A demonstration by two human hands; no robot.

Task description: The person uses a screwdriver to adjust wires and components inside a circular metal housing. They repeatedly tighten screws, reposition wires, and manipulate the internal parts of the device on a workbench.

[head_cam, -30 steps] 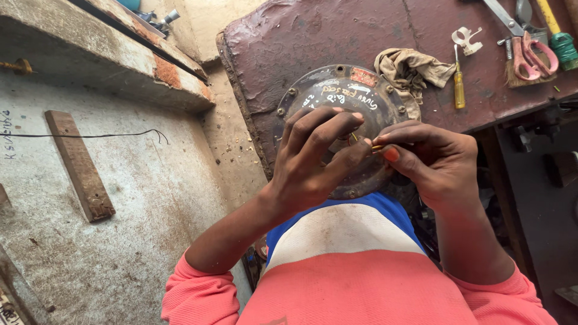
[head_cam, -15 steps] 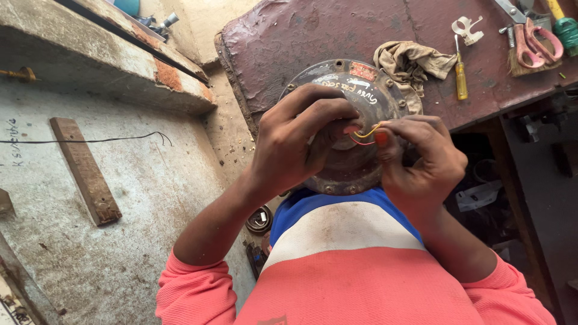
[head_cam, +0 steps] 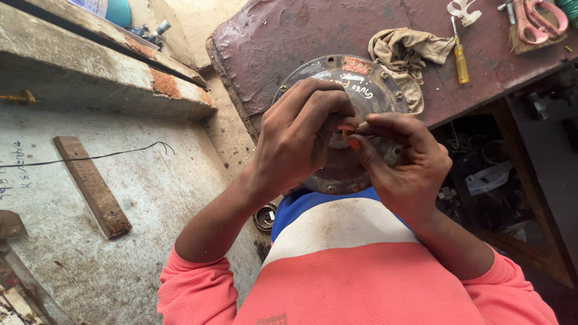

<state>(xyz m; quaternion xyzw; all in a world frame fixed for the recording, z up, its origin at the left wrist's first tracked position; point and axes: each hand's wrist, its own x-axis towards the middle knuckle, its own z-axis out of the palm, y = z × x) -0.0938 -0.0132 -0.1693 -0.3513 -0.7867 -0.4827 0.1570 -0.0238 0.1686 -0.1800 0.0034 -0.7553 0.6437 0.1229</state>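
A round, rusty metal housing [head_cam: 367, 90] with bolt holes round its rim lies at the edge of a dark reddish workbench [head_cam: 289, 42]. Both hands meet over its centre. My left hand [head_cam: 301, 135] curls over the housing from the left, fingertips pinching a small yellowish piece [head_cam: 344, 137] at the hub. My right hand [head_cam: 403, 162] comes in from the right, its thumb and fingers pinching the same small piece. The hands hide the hub beneath them.
On the bench lie a crumpled beige rag [head_cam: 409, 51], a yellow-handled screwdriver [head_cam: 460, 57] and red-handled pliers [head_cam: 539, 18]. A concrete wall with a wooden strip [head_cam: 93, 186] and a thin wire [head_cam: 90, 156] fills the left. Cluttered parts sit under the bench [head_cam: 487, 174].
Both hands have drawn closer over the housing's centre, fingertips now pinching together at the hub. The view has shifted slightly.
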